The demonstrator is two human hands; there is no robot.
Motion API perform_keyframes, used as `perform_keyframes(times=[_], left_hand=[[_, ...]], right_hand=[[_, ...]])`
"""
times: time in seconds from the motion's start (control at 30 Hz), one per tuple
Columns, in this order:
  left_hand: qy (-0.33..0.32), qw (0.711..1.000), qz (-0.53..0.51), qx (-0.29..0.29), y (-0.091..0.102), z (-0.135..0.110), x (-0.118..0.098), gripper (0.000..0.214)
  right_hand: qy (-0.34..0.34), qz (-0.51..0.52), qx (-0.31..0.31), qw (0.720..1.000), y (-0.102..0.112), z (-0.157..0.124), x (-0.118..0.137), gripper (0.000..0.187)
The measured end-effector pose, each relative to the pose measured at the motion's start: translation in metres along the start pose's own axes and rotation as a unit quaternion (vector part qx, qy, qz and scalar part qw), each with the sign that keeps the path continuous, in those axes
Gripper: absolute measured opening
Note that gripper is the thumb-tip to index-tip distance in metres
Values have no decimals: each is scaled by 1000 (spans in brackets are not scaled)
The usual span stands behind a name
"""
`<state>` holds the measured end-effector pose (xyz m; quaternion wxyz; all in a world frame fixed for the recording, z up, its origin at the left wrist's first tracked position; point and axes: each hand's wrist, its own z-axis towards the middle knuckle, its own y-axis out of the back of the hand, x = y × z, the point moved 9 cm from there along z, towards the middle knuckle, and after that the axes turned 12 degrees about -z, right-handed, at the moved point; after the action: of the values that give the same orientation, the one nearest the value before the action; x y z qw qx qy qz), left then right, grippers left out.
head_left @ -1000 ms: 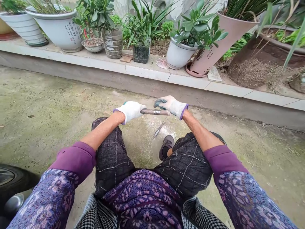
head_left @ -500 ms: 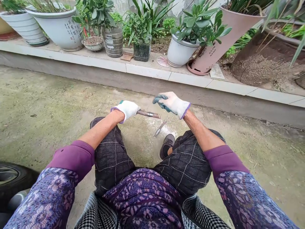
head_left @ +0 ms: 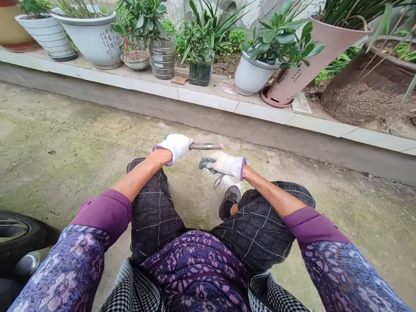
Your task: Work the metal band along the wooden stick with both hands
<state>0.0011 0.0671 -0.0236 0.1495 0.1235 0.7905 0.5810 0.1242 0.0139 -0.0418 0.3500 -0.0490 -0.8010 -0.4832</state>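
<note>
While a rusty metal bar [head_left: 206, 146] is clenched in the gloved left hand [head_left: 173, 148], the gloved right hand [head_left: 222, 165] is held empty just below the bar's tip, its grip loosely curled, in the head view; a small metal tool [head_left: 218, 182] is seen on the concrete ground [head_left: 81, 151] beneath, and leafy plants [head_left: 279, 39] are potted in white ceramic pots [head_left: 92, 39], a ribbed metal tin [head_left: 162, 58] and a tilted pink pot [head_left: 289, 73] along a tiled ledge [head_left: 208, 99]
</note>
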Motion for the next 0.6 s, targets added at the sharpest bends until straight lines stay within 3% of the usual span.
perform_keyframes(times=[0.1, 0.2, 0.3, 0.4, 0.6], left_hand=[[-14, 999, 41, 14, -9, 0, -2, 38], [-45, 997, 45, 36, -15, -1, -12, 35], [-67, 997, 6, 48, -16, -3, -22, 33], [-77, 995, -45, 51, -13, -5, -27, 32], [-37, 990, -131, -24, 10, -7, -12, 38]], right_hand=[[7, 7, -33, 999, 25, 1, 0, 28], [8, 11, -111, 994, 61, 3, -10, 30], [-16, 34, -155, 987, 76, 6, -28, 30], [0, 34, -135, 990, 67, 13, -35, 23], [-28, 70, -6, 997, 12, 12, -24, 22]])
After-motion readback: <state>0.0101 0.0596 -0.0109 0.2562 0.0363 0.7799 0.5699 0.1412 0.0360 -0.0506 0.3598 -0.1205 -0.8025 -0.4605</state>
